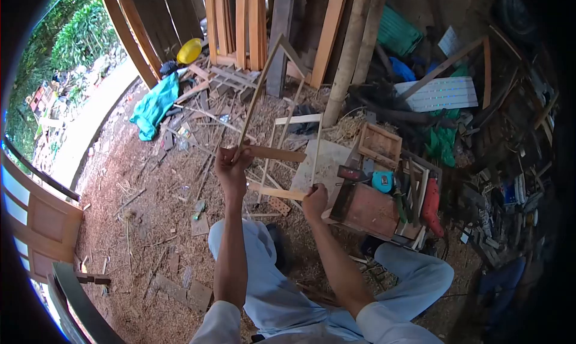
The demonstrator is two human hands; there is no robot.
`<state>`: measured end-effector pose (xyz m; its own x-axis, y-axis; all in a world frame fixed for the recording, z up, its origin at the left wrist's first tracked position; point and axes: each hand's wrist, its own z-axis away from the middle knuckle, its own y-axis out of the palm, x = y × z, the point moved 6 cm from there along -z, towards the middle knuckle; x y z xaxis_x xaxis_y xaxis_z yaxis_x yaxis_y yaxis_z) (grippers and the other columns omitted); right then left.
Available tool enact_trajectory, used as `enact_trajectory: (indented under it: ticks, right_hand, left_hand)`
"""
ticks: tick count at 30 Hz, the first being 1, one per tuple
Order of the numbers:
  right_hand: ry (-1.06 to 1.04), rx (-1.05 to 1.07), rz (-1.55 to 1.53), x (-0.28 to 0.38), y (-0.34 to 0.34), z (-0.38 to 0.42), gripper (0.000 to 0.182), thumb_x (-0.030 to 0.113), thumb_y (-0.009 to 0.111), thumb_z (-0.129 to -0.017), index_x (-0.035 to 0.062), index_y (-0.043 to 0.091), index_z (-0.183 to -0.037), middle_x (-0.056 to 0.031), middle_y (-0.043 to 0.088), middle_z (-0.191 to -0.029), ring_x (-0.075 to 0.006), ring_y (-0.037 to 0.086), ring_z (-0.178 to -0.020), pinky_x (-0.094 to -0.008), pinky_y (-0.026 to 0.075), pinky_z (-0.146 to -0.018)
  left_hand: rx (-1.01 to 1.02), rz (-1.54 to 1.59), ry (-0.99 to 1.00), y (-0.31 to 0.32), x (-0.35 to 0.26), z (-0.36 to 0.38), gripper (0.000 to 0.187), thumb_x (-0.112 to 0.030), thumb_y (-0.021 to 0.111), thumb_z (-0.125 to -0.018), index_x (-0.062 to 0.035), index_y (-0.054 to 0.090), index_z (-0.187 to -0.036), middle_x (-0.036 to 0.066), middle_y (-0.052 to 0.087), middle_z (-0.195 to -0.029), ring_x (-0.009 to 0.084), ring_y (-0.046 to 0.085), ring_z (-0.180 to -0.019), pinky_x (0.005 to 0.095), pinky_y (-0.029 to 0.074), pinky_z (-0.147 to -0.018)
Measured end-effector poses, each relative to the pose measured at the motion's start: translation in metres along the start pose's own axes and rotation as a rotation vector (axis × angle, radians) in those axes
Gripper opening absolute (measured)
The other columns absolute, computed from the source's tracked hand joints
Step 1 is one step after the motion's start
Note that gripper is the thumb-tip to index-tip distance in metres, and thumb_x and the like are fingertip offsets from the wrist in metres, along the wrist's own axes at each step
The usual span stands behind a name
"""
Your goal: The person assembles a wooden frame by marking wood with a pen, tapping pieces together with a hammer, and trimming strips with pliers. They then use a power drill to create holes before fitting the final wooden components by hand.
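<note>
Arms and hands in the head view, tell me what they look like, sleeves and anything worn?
The left hand and right hand are bare, with no gloves visible. The left sleeve and right sleeve are short, plain and pale, ending near the elbows. I see no watch or bracelet.

1. You can read no text, brand, number or sign in your view.
2. At 3 o'clock, your turquoise tape measure (382,181) carries a small label, too tiny to make out.
3. At 2 o'clock, the white panel (441,92) shows rows of small bright marks; you cannot tell whether they are lettering.
</note>
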<state>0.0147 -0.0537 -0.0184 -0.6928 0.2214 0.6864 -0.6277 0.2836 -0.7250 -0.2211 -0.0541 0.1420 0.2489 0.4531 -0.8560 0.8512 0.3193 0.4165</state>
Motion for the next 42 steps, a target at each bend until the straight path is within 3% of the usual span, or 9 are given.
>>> enact_trajectory:
  ticks: [7,11,17,21,24,28,32,37,42]
  right_hand:
    - [0.460,0.280,-0.222,-0.098,0.149,0.010,0.025,0.017,0.060,-0.092,-0.0038,0.059,-0.105,-0.0186,0.064,-0.095,-0.0322,0.064,-0.088,-0.0447,0.051,-0.080]
    - [0.634,0.338,-0.118,-0.112,0.154,0.019,0.027,0.016,0.064,-0.090,-0.0030,0.052,-0.105,-0.0201,0.060,-0.103,-0.0335,0.062,-0.093,-0.0440,0.052,-0.081]
    - [0.192,0.255,0.115,-0.126,0.158,0.021,0.031,0.018,0.062,-0.088,-0.0035,0.059,-0.110,-0.0209,0.064,-0.105,-0.0365,0.061,-0.100,-0.0446,0.049,-0.086]
    - [-0.037,0.652,-0.398,-0.064,0.066,0.048,0.027,0.016,0.062,-0.089,0.0032,0.061,-0.112,-0.0126,0.067,-0.098,-0.0215,0.066,-0.088,-0.0348,0.052,-0.076]
    - [-0.274,0.494,-0.469,-0.006,-0.075,0.049,0.031,0.015,0.060,-0.089,0.0044,0.059,-0.118,-0.0146,0.067,-0.095,-0.0277,0.066,-0.090,-0.0361,0.052,-0.076]
    - [-0.415,0.155,-0.408,-0.013,-0.202,0.007,0.033,0.016,0.060,-0.090,0.0042,0.058,-0.121,-0.0168,0.066,-0.102,-0.0243,0.067,-0.083,-0.0327,0.053,-0.072]
    - [-0.188,0.227,-0.356,-0.086,-0.213,-0.039,0.037,0.019,0.060,-0.092,0.0050,0.055,-0.126,-0.0156,0.067,-0.102,-0.0232,0.067,-0.085,-0.0331,0.053,-0.071]
    - [0.151,0.619,-1.278,-0.092,-0.220,-0.006,0.058,0.015,0.059,-0.093,0.0092,0.034,-0.145,-0.0111,0.051,-0.134,-0.0236,0.059,-0.109,-0.0382,0.052,-0.085]
    - [0.131,0.601,-1.562,-0.078,-0.244,0.014,0.064,0.004,0.062,-0.088,0.0078,0.032,-0.144,-0.0097,0.048,-0.135,-0.0242,0.054,-0.118,-0.0375,0.052,-0.090]
  left_hand:
    - [-0.055,-0.109,0.022,-0.029,0.021,-0.004,0.021,0.009,0.065,-0.082,-0.0019,0.048,-0.089,0.020,0.067,-0.104,0.0223,0.065,-0.099,0.0290,0.055,-0.081]
    - [-0.080,-0.133,-0.034,-0.029,0.026,-0.002,0.021,0.010,0.066,-0.081,-0.0013,0.050,-0.090,0.020,0.068,-0.103,0.0227,0.065,-0.100,0.0298,0.054,-0.083]
    - [-0.032,-0.172,-0.004,-0.012,0.038,-0.001,0.019,0.009,0.065,-0.083,0.0009,0.051,-0.093,0.020,0.068,-0.103,0.0229,0.065,-0.102,0.0292,0.055,-0.081]
    - [0.001,-0.119,0.034,0.016,0.031,0.004,0.019,0.007,0.066,-0.083,0.0011,0.051,-0.094,0.018,0.068,-0.103,0.0217,0.065,-0.100,0.0276,0.055,-0.078]
    - [0.061,-0.079,0.106,0.044,0.005,0.013,0.019,0.008,0.067,-0.082,0.0008,0.053,-0.094,0.016,0.069,-0.102,0.0206,0.066,-0.099,0.0266,0.054,-0.079]
    - [0.268,-0.123,0.098,0.102,-0.073,0.032,0.019,0.013,0.063,-0.080,-0.0008,0.054,-0.090,0.016,0.068,-0.102,0.0207,0.066,-0.095,0.0294,0.055,-0.083]
    - [0.478,-0.161,0.032,0.158,-0.135,0.039,0.022,0.011,0.064,-0.081,-0.0047,0.050,-0.089,0.015,0.068,-0.101,0.0198,0.066,-0.094,0.0294,0.057,-0.077]
    - [0.604,-0.193,-0.123,0.203,-0.148,0.068,0.025,0.009,0.063,-0.082,-0.0084,0.047,-0.087,0.013,0.069,-0.100,0.0192,0.068,-0.090,0.0296,0.060,-0.072]
    - [0.690,-0.262,-0.129,0.224,-0.110,0.101,0.025,0.007,0.064,-0.082,-0.0078,0.046,-0.091,0.014,0.069,-0.101,0.0201,0.068,-0.088,0.0307,0.061,-0.071]
